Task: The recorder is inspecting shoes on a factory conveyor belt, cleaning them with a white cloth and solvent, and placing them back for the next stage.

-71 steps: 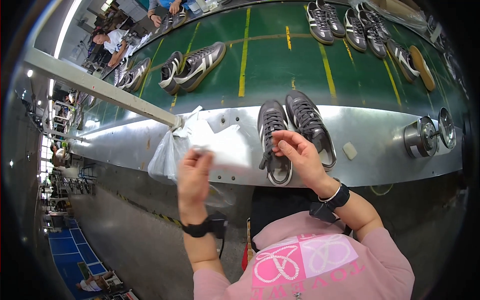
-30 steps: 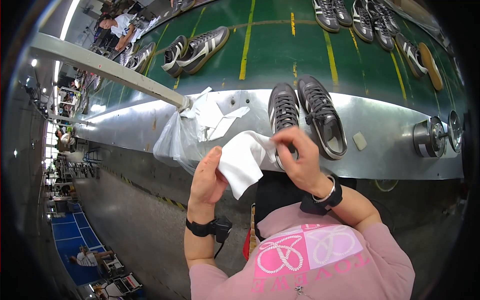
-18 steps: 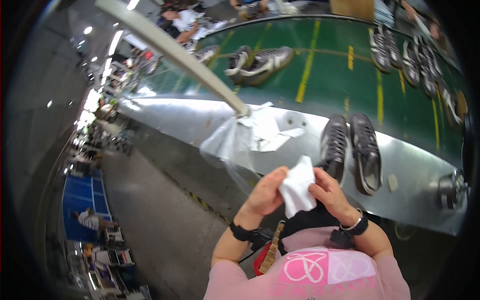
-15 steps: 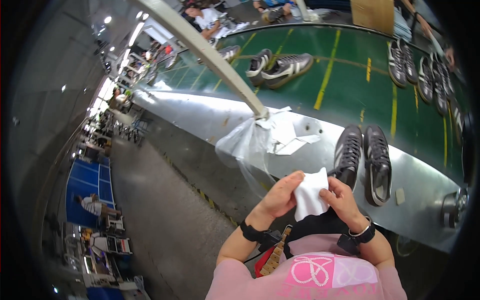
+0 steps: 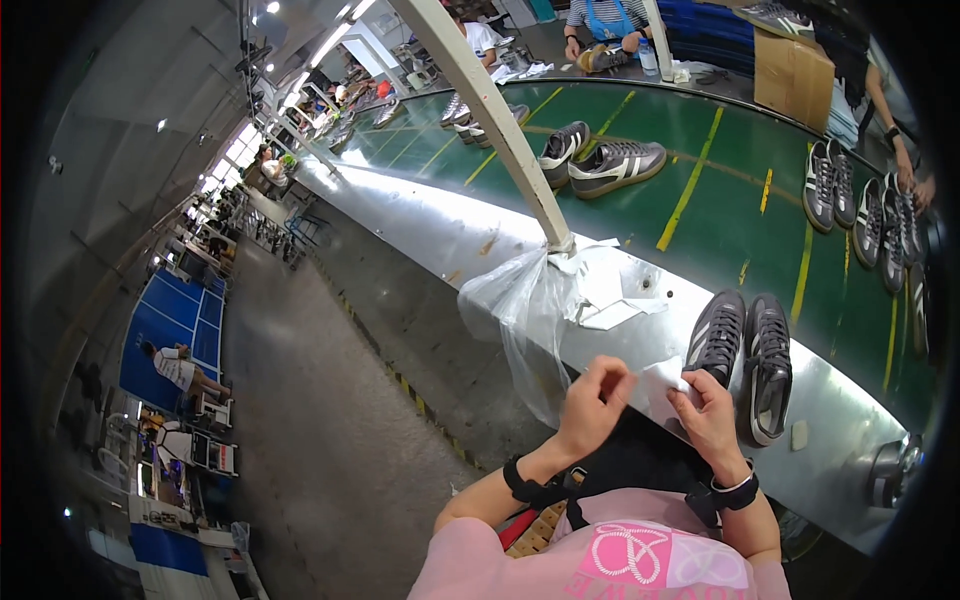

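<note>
Left hand (image 5: 594,408) has come off the white sheet (image 5: 659,380), fingers curled, can't tell if closed, so just the right hand (image 5: 708,418) pinches it now, beside the dark shoes (image 5: 718,338) on the tabletop (image 5: 842,436).

On the table (image 5: 840,430), a pair of shoes (image 5: 716,338) stands side by side, a small block (image 5: 799,435) just right of it and a canister (image 5: 888,472) farther right; to the left, loose sheets (image 5: 605,310) lie by the foot of a post (image 5: 500,130), with a bag (image 5: 515,300) hanging there. Behind runs a belt (image 5: 740,215) carrying more shoes (image 5: 620,168) left and right. The right hand (image 5: 708,415) holds another sheet (image 5: 660,384) before the pair.
</note>
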Action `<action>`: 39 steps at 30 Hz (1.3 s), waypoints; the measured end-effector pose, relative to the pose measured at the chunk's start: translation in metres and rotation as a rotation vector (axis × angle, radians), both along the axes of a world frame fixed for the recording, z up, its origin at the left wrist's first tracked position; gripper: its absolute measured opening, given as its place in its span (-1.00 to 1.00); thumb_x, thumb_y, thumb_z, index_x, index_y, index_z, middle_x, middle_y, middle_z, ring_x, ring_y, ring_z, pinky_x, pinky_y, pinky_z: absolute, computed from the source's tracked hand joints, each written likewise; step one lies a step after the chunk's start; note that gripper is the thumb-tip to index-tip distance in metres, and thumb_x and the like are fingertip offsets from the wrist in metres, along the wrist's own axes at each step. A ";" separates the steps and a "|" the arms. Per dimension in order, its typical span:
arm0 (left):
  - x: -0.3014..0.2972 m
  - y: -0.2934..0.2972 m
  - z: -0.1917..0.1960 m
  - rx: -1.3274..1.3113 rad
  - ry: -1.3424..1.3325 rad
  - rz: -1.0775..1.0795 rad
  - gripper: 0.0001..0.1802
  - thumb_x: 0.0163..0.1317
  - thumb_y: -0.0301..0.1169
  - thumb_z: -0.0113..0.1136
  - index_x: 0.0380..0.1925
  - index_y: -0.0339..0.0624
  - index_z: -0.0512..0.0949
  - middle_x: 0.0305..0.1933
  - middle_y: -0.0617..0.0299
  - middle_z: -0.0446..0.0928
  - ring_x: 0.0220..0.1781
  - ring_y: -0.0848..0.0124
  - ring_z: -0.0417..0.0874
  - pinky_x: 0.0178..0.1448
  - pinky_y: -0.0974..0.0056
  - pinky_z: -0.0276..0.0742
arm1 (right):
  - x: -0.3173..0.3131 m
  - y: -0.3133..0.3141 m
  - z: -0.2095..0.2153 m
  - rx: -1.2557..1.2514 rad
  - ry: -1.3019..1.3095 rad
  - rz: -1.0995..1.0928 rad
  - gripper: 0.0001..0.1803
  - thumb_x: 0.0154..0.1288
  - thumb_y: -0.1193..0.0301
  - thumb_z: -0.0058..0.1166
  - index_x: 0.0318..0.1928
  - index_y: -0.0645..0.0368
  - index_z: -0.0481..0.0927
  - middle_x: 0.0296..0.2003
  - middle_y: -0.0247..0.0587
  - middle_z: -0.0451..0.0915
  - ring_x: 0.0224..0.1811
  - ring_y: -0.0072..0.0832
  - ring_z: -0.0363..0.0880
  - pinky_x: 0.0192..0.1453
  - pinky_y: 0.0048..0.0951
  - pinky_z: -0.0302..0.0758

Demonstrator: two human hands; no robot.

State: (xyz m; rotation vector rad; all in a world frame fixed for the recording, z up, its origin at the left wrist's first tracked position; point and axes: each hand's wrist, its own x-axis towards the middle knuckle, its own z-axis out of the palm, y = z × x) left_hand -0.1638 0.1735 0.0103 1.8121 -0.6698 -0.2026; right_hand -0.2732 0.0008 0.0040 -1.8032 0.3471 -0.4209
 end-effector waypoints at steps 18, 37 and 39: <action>-0.017 -0.010 -0.006 -0.127 0.543 -0.422 -0.52 0.29 -0.51 0.35 0.20 -0.30 0.46 0.05 0.19 0.61 0.08 0.48 0.64 0.19 0.34 0.56 | -0.001 -0.013 0.013 0.456 0.029 0.294 -0.69 0.24 0.70 0.21 -0.05 0.25 0.45 -0.19 -0.29 0.62 -0.14 -0.61 0.61 -0.03 -0.57 0.54; -0.020 -0.030 -0.004 -0.175 0.613 -0.312 -0.67 0.41 -0.49 0.20 0.14 -0.30 0.49 -0.02 0.17 0.61 -0.07 0.48 0.65 -0.08 0.38 0.62 | -0.017 0.001 -0.010 0.597 -0.033 -0.031 -0.77 0.44 0.41 0.18 0.04 0.16 0.63 -0.22 -0.40 0.67 -0.26 -0.71 0.59 -0.21 -0.60 0.54; -0.022 -0.037 -0.001 -0.174 0.643 -0.273 -0.69 0.38 -0.50 0.24 0.08 -0.32 0.51 -0.07 0.19 0.63 -0.10 0.48 0.66 -0.10 0.38 0.62 | -0.018 0.000 -0.008 0.627 -0.102 -0.026 -0.74 0.43 0.47 0.16 0.09 0.19 0.62 -0.19 -0.39 0.67 -0.22 -0.69 0.60 -0.18 -0.57 0.56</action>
